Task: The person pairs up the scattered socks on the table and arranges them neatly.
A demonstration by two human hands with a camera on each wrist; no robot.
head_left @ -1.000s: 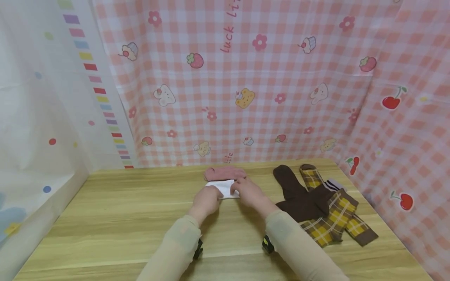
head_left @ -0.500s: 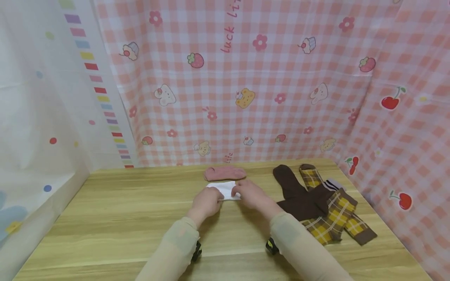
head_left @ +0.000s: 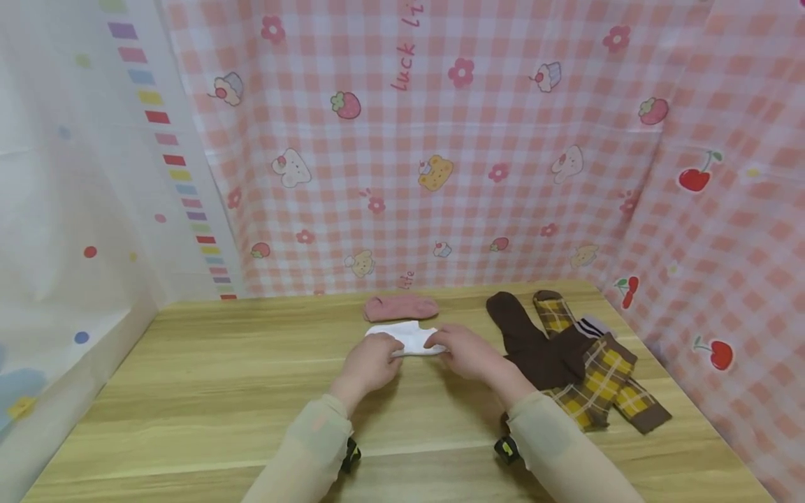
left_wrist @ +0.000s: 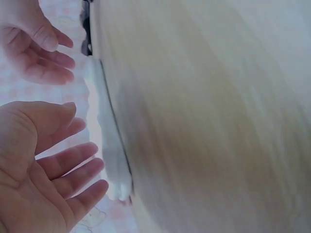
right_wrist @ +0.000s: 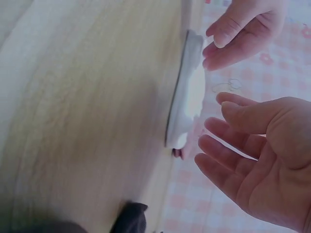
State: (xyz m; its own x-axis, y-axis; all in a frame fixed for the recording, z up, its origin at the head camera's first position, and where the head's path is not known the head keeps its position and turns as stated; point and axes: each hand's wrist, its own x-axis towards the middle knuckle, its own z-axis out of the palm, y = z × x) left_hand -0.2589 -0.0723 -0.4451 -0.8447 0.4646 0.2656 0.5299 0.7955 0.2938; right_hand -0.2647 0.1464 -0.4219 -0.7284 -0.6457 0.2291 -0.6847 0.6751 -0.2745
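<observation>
A white sock (head_left: 407, 337) lies flat on the table, just in front of a pink sock (head_left: 401, 307). Over its left end is my left hand (head_left: 371, 360); in the left wrist view, the fingers of this left hand (left_wrist: 46, 165) are spread and relaxed beside the white sock (left_wrist: 112, 141). My right hand (head_left: 468, 353) hovers by the sock's right end. Seen from the right wrist, the right hand (right_wrist: 265, 155) has loosely bent fingers, apart from the white sock (right_wrist: 187, 92). Neither hand pinches anything.
At the right of the wooden table (head_left: 220, 391) lies an overlapping pile of a dark brown sock (head_left: 541, 353), yellow plaid socks (head_left: 606, 374) and a grey sock with dark stripes (head_left: 594, 326). A pink checked cloth (head_left: 402, 140) hangs behind the table.
My right hand has drawn back to the right, uncovering more of the white sock's right end. The left hand has barely shifted. A small gap has opened between the white and pink socks.
</observation>
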